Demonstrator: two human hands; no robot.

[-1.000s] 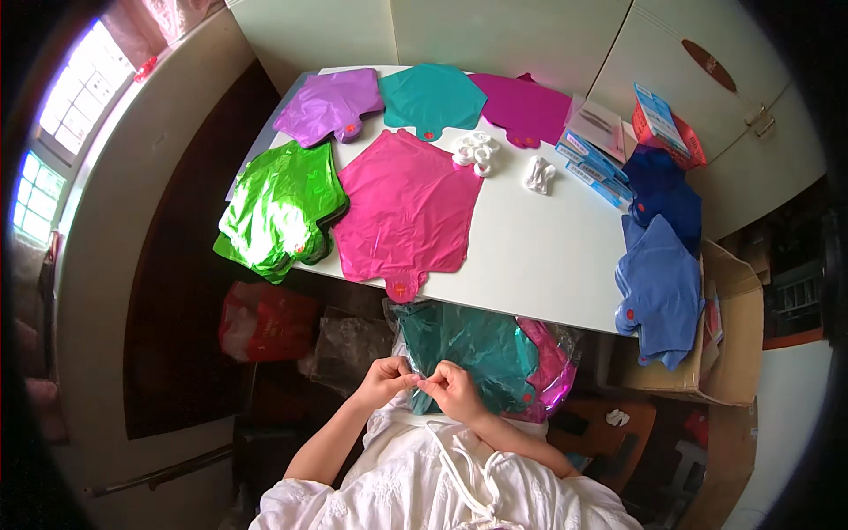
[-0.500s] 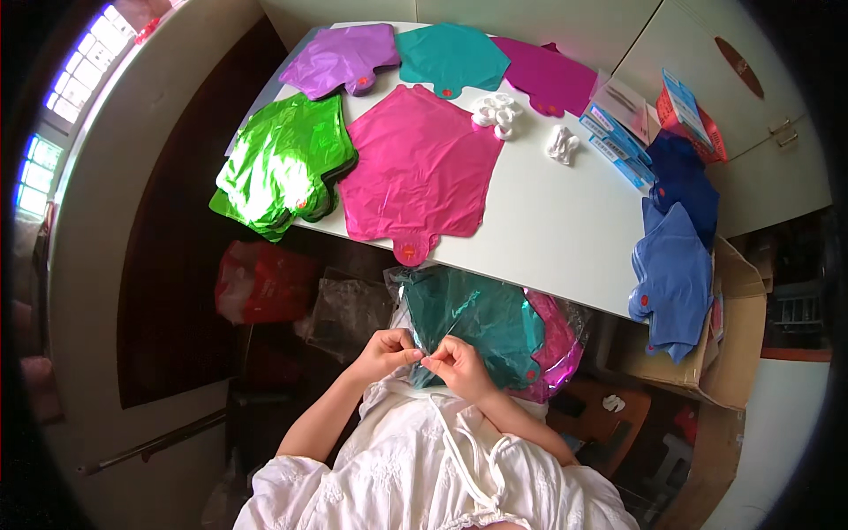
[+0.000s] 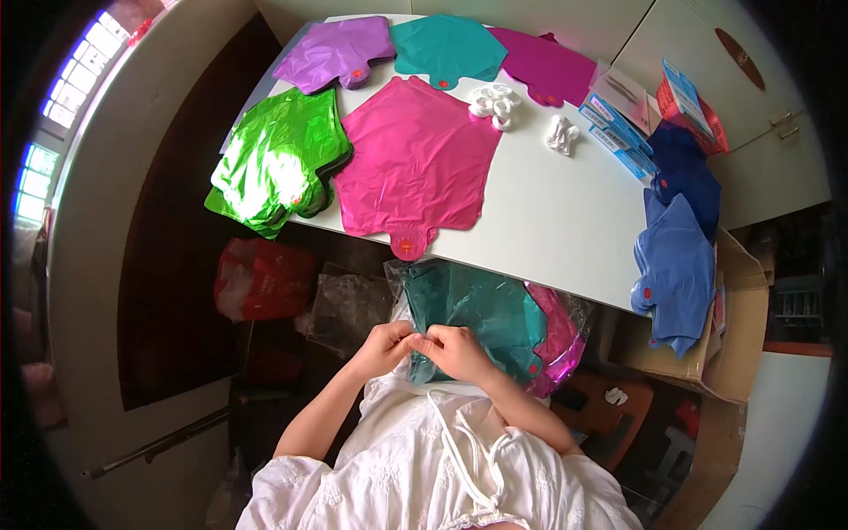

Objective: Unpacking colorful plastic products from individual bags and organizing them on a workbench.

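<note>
On my lap lies a clear plastic bag (image 3: 396, 276) with a flat teal foil balloon (image 3: 473, 305) and a magenta foil balloon (image 3: 558, 340) in it. My left hand (image 3: 386, 347) and my right hand (image 3: 458, 351) meet at the bag's near left part. Both are closed, thumbs and fingers pinching what looks like the bag's plastic; the exact grip is hidden behind the fingers. Beyond them, a flat pink foil balloon (image 3: 415, 159) lies on the white table (image 3: 556, 221), its round tab hanging over the front edge.
Around the table lie green (image 3: 283, 159), purple (image 3: 336, 53), teal (image 3: 450, 49), magenta (image 3: 543, 66) and blue (image 3: 676, 269) foil balloons. White ribbon rolls (image 3: 493, 104) and a white bundle (image 3: 561, 134) sit between them. A cardboard box (image 3: 738, 336) stands right, a red bag (image 3: 265, 278) left.
My hands have drawn closer together, and the right fingers have curled in more over the pinch. The view has shifted slightly; the balloons on the table stay in place.
</note>
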